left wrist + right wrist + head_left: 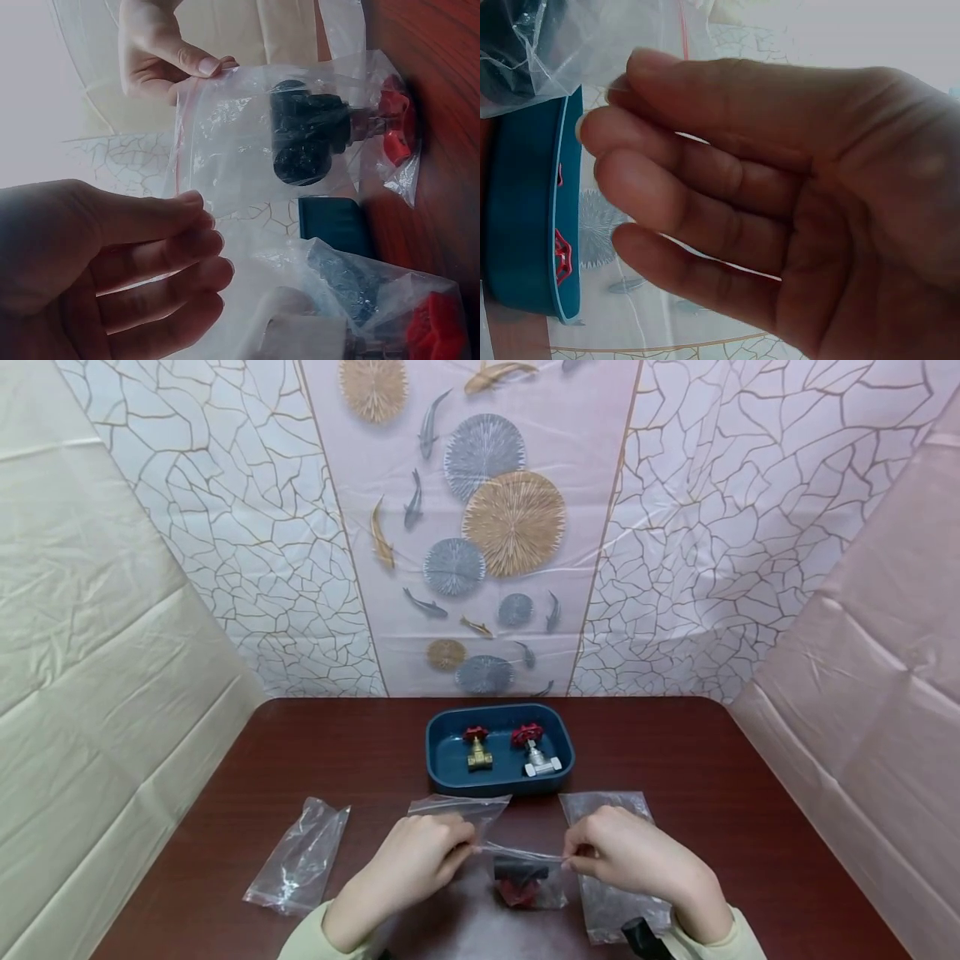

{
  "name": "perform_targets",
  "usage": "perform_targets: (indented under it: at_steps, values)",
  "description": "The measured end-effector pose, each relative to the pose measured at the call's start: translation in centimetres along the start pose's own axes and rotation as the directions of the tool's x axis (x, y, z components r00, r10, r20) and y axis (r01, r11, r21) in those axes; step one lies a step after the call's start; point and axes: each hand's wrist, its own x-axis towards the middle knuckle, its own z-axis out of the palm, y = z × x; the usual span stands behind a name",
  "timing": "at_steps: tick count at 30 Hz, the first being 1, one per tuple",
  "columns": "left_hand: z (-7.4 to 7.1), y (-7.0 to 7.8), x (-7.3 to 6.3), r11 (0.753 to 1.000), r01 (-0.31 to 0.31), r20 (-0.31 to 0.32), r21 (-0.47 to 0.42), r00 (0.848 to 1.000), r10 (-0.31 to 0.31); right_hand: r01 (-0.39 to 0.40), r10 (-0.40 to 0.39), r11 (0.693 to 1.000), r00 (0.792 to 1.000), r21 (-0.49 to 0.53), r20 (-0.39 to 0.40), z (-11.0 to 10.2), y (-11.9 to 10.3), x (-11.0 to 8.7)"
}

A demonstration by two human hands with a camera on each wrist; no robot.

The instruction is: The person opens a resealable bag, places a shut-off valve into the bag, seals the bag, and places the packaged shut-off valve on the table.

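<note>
Between both hands hangs a clear zip bag (pixel 232 127), its top edge stretched sideways. Inside is a valve (pixel 307 135) with a black body up and a red handwheel (pixel 517 891) down. My left hand (pixel 427 853) pinches the left end of the bag's top between thumb and forefinger. At the other end, the thumb and forefinger of my right hand (pixel 630 852) pinch the same edge. A second bag (pixel 480 810) lies behind the left hand. In the left wrist view, a bagged pale valve (pixel 300 334) with a red handwheel shows below the fingers.
Beyond the hands, a blue tray (pixel 435 764) holds a brass valve (pixel 478 756) and a silver valve (pixel 538 760), both with red handwheels. One clear bag (pixel 300 860) lies at the left of the table; another clear bag (pixel 611 906) lies under the right hand.
</note>
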Motion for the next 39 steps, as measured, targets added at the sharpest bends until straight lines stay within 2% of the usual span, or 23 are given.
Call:
perform_targets:
  at_steps: [6, 9, 16, 20, 24, 30, 34, 39]
  values:
    - [-0.14, 0.1, 0.02, 1.0, -0.024, 0.007, 0.0, 1.0, 0.024, 0.06, -0.06, 0.998, 0.998, 0.01, -0.006, 0.01, -0.01, -0.15]
    - [-0.19, 0.13, 0.08, 1.0, -0.02, 0.019, -0.004, 1.0, 0.02, 0.062, -0.062, 0.998, 0.998, 0.003, -0.013, 0.01, -0.02, -0.18]
    - [-0.42, 0.16, 0.18, 1.0, 0.027, 0.044, -0.009, 0.999, -0.027, -0.098, 0.099, 0.994, 0.995, 0.037, -0.027, -0.01, 0.15, -0.03]
    - [-0.42, 0.2, 0.27, 0.999, 0.037, 0.038, -0.003, 0.999, -0.036, -0.136, 0.137, 0.99, 0.989, 0.029, -0.046, 0.03, 0.18, -0.04]
    - [-0.32, 0.22, 0.35, 0.999, 0.043, 0.037, -0.015, 0.998, -0.042, -0.108, 0.108, 0.994, 0.992, 0.009, -0.061, 0.04, 0.18, -0.05]
    - [-0.18, 0.28, 0.29, 0.998, 0.011, 0.041, -0.067, 0.999, -0.008, -0.001, 0.001, 1.0, 0.999, -0.006, -0.048, 0.04, 0.04, -0.07]
    - [-0.12, 0.35, 0.23, 0.997, 0.002, 0.047, -0.076, 0.999, 0.002, 0.068, -0.069, 0.997, 0.997, -0.023, -0.046, 0.09, -0.07, -0.11]
    - [-0.16, 0.33, 0.23, 0.997, 0.006, 0.051, -0.073, 0.999, -0.002, 0.113, -0.115, 0.993, 0.992, -0.044, -0.056, 0.15, -0.13, -0.14]
